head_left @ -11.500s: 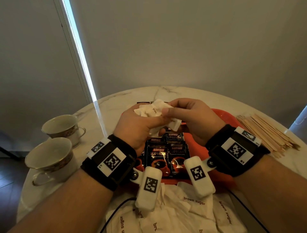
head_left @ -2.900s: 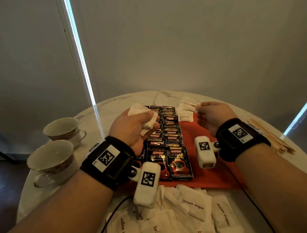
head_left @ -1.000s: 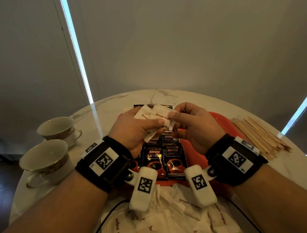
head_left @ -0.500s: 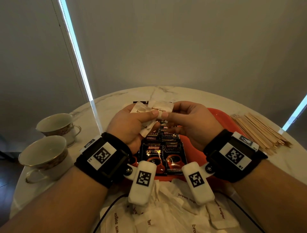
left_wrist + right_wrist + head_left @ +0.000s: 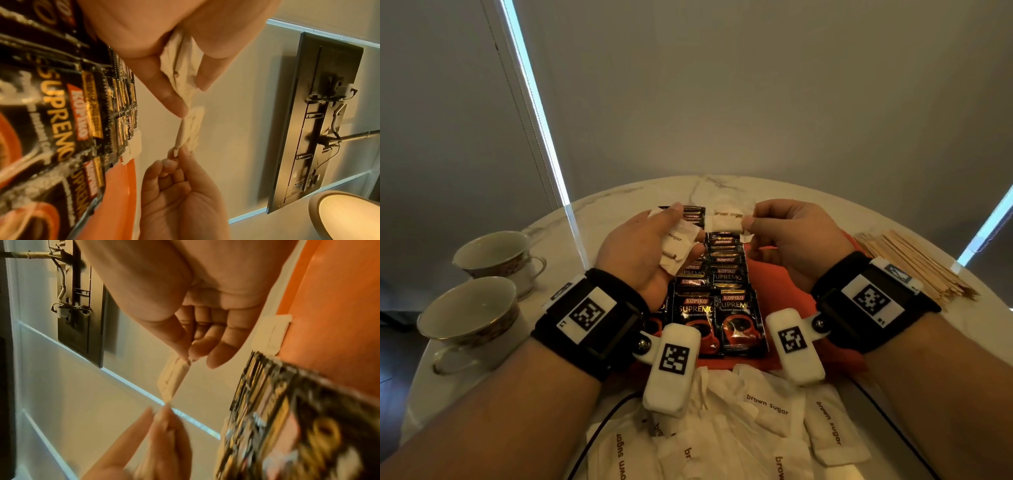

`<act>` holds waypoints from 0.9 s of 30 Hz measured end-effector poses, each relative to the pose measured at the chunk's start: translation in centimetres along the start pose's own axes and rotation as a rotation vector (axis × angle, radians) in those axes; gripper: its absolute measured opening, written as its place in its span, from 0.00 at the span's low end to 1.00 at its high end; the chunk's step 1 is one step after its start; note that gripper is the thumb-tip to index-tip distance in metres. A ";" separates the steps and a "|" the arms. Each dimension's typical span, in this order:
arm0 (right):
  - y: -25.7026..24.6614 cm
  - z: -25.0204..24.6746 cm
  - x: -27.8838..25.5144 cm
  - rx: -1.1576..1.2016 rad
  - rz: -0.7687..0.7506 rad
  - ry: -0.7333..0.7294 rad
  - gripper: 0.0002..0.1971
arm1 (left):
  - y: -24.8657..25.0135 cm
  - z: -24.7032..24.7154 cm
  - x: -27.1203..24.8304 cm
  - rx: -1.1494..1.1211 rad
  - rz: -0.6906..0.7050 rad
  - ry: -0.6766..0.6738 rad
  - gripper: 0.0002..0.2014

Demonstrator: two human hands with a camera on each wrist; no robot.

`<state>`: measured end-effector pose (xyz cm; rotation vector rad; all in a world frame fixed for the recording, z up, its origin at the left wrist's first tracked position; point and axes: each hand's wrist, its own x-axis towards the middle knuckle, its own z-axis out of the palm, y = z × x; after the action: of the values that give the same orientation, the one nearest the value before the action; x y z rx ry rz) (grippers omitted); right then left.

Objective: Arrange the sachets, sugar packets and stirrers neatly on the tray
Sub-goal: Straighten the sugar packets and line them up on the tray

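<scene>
A single brown sugar packet [image 5: 726, 223] hangs above the orange tray's [image 5: 774, 274] far end, pinched at its corner by the right hand [image 5: 787, 236]. The left hand [image 5: 643, 246] grips a bunch of sugar packets [image 5: 676, 248]. Only the left wrist view shows another packet [image 5: 133, 146] lying flat beyond the coffee sachets [image 5: 714, 291]. The head view alone shows the stirrers [image 5: 914, 267] near the table's right edge.

marble table [image 5: 619, 202]: tray [image 5: 774, 274], cups [image 5: 472, 315], stirrers [image 5: 914, 263]

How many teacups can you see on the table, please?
2: a nearer teacup and a farther teacup, both at the table's left edge, beyond the left hand.
</scene>
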<state>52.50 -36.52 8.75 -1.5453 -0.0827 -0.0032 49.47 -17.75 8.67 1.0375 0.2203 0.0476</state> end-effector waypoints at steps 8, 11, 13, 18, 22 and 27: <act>1.5 -4.8 6.5 -0.108 0.275 0.269 0.08 | 0.7 -0.2 -0.1 -0.195 -0.012 0.034 0.14; 2.6 -5.0 7.6 -0.237 0.381 0.249 0.03 | 0.8 -0.4 0.0 -0.207 0.006 0.019 0.16; 2.9 -5.1 8.1 -0.285 0.402 0.262 0.07 | 1.0 -0.5 0.1 -0.204 0.011 0.021 0.16; 2.7 -4.8 8.7 -0.398 0.446 0.243 0.05 | 1.0 -0.7 0.5 -0.149 0.024 0.024 0.16; 2.7 -4.5 8.8 -0.467 0.453 0.255 0.06 | 0.9 -0.7 0.6 -0.131 0.041 0.016 0.17; 2.6 -4.2 8.6 -0.476 0.457 0.260 0.06 | 0.9 -0.7 0.5 -0.132 0.041 0.000 0.17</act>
<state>61.43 -40.23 6.55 -1.9942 0.5107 0.1468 49.87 -16.60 9.03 0.9105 0.1927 0.0982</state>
